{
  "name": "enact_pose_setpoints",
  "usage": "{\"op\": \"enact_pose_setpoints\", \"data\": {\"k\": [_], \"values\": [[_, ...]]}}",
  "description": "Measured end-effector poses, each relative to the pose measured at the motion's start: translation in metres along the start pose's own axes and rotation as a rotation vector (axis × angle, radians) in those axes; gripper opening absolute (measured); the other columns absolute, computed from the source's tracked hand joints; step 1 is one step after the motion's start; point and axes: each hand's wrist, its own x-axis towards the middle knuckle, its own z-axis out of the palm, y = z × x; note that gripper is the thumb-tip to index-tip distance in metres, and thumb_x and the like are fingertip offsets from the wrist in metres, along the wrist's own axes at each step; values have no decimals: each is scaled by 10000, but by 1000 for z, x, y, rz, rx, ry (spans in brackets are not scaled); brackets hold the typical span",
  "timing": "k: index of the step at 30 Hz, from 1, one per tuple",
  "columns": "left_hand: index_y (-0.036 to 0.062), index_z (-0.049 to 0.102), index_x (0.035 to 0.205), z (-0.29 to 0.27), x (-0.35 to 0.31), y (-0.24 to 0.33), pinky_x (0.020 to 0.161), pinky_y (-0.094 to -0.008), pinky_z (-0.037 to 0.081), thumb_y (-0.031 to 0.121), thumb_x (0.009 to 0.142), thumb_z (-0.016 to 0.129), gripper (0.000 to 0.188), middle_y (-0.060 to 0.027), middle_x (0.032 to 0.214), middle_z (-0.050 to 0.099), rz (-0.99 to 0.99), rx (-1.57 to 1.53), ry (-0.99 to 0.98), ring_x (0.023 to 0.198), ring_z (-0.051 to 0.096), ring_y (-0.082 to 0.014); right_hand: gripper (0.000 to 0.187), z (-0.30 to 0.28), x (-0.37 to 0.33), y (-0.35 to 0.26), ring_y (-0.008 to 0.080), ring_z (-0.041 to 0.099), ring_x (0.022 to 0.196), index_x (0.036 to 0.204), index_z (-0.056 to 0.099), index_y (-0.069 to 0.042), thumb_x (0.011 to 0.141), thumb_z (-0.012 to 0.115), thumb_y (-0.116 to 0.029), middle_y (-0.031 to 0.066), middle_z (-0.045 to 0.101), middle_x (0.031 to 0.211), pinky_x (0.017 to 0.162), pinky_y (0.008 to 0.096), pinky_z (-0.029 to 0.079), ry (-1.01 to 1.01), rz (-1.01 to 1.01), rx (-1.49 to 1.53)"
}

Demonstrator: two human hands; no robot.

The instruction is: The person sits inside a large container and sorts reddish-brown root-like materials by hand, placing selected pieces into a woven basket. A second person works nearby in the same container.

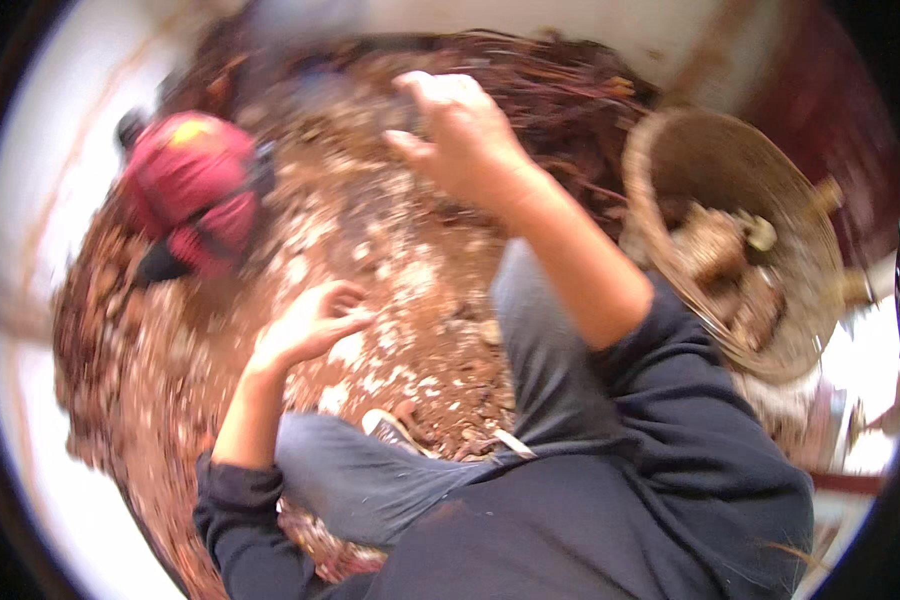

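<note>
My left hand point(315, 322) hovers over the dirt floor left of centre. Its fingers are loosely bent, with the thumb apart and nothing visible in them. Farther out, my right hand point(462, 132) is raised above the ground near a heap of thin brown twigs point(560, 95). A gap shows between its thumb and forefinger, and I see no object there. The ground point(420, 300) beneath both is brown and strewn with pale bits. Motion blurs much of the picture.
A woven basket point(658, 175) at the right contains brown lumpy pieces point(715, 245). A rounded red and dark bundle point(195, 185), its kind unclear, stands at the left. Pale walls point(55, 190) border the space. My bent legs point(550, 350) are in front of me.
</note>
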Motion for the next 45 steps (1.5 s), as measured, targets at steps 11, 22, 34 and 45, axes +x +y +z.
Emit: {"op": "enact_pose_setpoints", "data": {"k": [11,22,34,45], "values": [[41,562,1120,60,-42,-46,804,-428,488,358,773,687,487,-176,973,643,15,569,-398,940,614,-338,528,153,-35,-16,321,597,1014,1230,529,-33,780,687,-261,180,626,1089,898,420,480,-1576,-572,-226],[56,555,1217,-49,-108,-74,872,-330,483,260,826,674,457,-99,1125,618,-149,56,427,1013,600,-215,532,160,-24,17,308,631,892,1234,542,-70,786,722,-295,172,650,990,774,415,514,-1352,-390,-1],[11,606,965,201,-265,-232,580,-249,467,298,862,650,307,-68,818,634,-870,-572,1064,631,569,-139,559,156,-22,24,320,611,967,1234,522,-18,803,670,-341,197,634,1072,807,401,492,-1524,-427,-45],[14,600,985,260,-235,-243,556,-246,462,304,871,636,313,-66,816,631,-1008,-472,772,622,566,-132,318,194,-201,30,333,636,810,851,657,31,798,650,-282,216,650,836,735,437,501,-2012,-567,-255]]}}
